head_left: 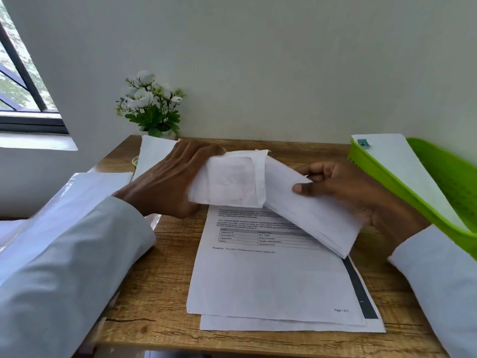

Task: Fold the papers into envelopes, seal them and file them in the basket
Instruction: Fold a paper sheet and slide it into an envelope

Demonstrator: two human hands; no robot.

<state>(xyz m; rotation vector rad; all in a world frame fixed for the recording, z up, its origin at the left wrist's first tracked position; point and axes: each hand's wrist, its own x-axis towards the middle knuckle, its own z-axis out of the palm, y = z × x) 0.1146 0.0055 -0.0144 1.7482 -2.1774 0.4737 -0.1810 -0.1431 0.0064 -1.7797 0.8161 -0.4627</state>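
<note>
While the left hand [165, 182] grips the envelope [229, 178] above the desk [160, 275] and the right hand [343, 192] pinches the folded paper [315, 215] at its mouth, entry goes best with the flap held wide, paper square; basket [444, 187] waits right.

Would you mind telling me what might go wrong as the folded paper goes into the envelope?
1. The left hand grips the envelope by one end only, so its mouth may buckle or tear as the right hand pushes the folded paper in at an angle.
2. Both are held above the printed sheets, so a slip could scatter that stack.
3. The green basket sits close by the right wrist and might get knocked.
</note>
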